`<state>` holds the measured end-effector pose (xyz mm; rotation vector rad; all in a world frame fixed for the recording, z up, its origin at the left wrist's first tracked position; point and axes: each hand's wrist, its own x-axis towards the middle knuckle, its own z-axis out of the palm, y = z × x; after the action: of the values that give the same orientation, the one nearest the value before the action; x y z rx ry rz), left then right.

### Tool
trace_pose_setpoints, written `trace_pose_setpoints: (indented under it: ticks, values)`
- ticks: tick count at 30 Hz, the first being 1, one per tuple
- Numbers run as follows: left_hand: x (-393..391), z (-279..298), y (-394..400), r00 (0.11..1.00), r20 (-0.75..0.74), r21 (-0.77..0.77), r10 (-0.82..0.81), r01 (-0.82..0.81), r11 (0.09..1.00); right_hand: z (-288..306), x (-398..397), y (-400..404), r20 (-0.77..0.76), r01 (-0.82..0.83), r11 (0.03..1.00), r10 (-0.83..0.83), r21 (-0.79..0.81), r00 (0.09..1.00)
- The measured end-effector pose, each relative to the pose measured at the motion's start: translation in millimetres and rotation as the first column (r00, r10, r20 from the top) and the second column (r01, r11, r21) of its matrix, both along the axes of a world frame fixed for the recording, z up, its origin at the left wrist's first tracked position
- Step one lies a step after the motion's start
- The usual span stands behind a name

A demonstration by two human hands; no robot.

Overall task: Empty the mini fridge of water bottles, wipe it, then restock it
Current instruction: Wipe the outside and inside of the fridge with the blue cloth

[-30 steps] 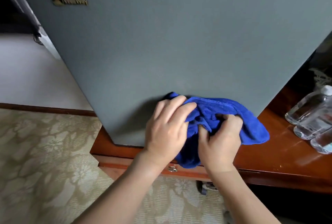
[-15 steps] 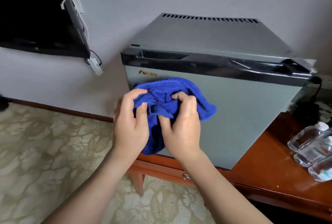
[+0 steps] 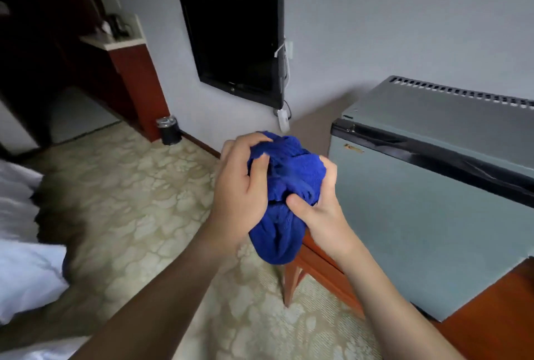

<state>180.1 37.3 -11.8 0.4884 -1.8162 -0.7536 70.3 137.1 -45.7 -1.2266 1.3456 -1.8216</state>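
Observation:
A bunched blue cloth (image 3: 284, 186) hangs in the air between both hands, to the left of the mini fridge. My left hand (image 3: 239, 183) grips its upper left part with curled fingers. My right hand (image 3: 315, 203) grips its right side, thumb pressed into the folds. The grey mini fridge (image 3: 433, 215) stands at the right on a reddish wooden table (image 3: 497, 328), its door shut. No water bottles are in view.
A black wall-mounted screen (image 3: 237, 44) hangs on the grey wall. A small dark bin (image 3: 168, 131) stands on the patterned floor by a wooden cabinet (image 3: 135, 82). White bedding (image 3: 20, 244) lies at the left edge.
The view has swung left and back from the fridge door. The cloth has come off the door and both hands now bunch it in the air. The bottles have left the view.

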Motion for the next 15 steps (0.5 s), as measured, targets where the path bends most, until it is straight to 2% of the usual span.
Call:
trace_pose_setpoints:
  ticks: [2, 5, 7, 11, 15]
  values:
    - [31.1, 13.9, -9.6, 0.997, -0.070, 0.019, 0.045, -0.044, 0.999, 10.0, 29.6, -24.2, 0.033, -0.099, 0.995, 0.100, -0.025, 0.994]
    - [77.5, 27.8, -31.1, 0.977, -0.178, 0.061, 0.119, -0.110, 0.992, 27.0, 81.6, -67.7, 0.085, -0.131, 0.988, 0.137, -0.078, 0.987]
    - [94.9, 32.8, -42.3, 0.980, -0.158, 0.055, 0.124, -0.116, 0.992, 34.9, 96.0, -86.1, 0.094, -0.103, 0.989, 0.114, -0.109, 0.989]
    - [165.2, 52.2, -90.9, 0.970, -0.035, -0.044, 0.240, -0.242, 0.969, 63.0, 142.7, -151.9, 0.016, -0.169, 0.975, 0.173, -0.142, 0.985]
    - [217.4, 68.6, -149.9, 0.933, -0.029, -0.006, 0.360, -0.360, 0.933, 87.1, 196.4, -222.1, -0.068, -0.232, 0.958, 0.223, -0.169, 0.972]
